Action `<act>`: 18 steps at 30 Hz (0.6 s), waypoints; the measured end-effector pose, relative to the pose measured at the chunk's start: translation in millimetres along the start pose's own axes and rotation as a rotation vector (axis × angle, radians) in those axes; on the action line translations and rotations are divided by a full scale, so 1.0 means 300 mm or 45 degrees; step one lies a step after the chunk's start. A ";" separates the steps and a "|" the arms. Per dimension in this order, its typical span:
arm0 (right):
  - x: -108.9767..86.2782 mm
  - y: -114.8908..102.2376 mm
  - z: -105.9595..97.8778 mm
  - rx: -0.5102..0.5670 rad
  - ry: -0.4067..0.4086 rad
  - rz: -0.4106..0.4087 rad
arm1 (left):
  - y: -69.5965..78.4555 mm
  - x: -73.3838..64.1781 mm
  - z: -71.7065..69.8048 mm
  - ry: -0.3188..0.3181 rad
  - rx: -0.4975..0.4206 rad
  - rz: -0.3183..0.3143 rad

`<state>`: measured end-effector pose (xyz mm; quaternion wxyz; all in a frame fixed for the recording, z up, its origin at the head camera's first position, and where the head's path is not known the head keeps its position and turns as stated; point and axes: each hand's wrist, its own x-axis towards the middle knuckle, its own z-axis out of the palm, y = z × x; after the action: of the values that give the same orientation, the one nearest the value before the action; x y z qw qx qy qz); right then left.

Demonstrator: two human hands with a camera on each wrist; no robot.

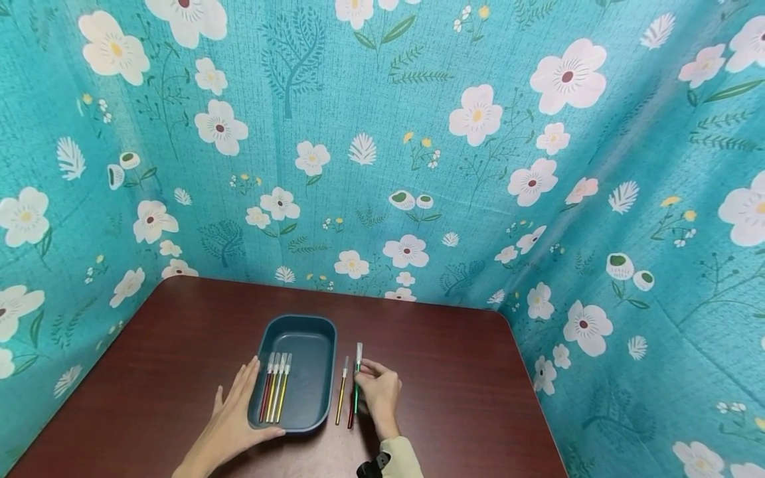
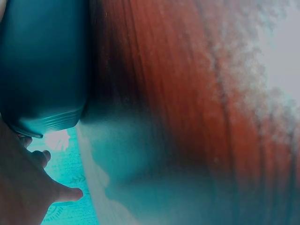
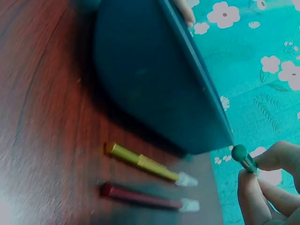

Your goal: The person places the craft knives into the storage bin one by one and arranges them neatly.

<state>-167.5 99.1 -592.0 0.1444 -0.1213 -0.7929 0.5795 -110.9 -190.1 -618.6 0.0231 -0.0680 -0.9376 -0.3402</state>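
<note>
My right hand (image 1: pixel 380 393) pinches a green craft knife (image 1: pixel 356 392) with a clear cap, held upright to the right of the tray. In the right wrist view the green knife's rounded end (image 3: pixel 239 153) shows between thumb and fingers. Beside it on the table lie a gold craft knife (image 3: pixel 150 166) and a red craft knife (image 3: pixel 145 196), both capped. My left hand (image 1: pixel 230 415) touches the blue tray (image 1: pixel 333 342), straight fingers along its left side and thumb at the near rim. Inside the tray's left part, several capped knives (image 1: pixel 275 392) lie side by side.
The dark red-brown wooden table (image 1: pixel 442 372) extends around the tray on all sides. A teal curtain with white flowers (image 1: pixel 358 166) hangs behind it and at both sides. A dark band-like device (image 1: pixel 373 466) sits at my right wrist by a pale sleeve (image 1: pixel 402 458).
</note>
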 end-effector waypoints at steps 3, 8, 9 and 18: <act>-0.005 -0.034 0.015 0.006 -0.009 -0.027 | -0.001 -0.001 0.001 0.004 -0.008 0.000; -0.012 -0.080 0.046 0.075 -0.055 -0.063 | 0.002 0.001 0.001 0.007 -0.012 0.006; -0.014 -0.090 0.055 0.097 -0.066 -0.057 | 0.002 0.002 0.001 0.009 -0.012 0.009; -0.053 -0.157 0.162 0.173 -0.162 -0.024 | 0.001 0.001 0.002 0.011 -0.007 0.009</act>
<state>-171.8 36.4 -562.4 0.1069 -0.0667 -0.7604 0.6371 -111.2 -189.6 -618.8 0.0283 -0.0698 -0.9363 -0.3430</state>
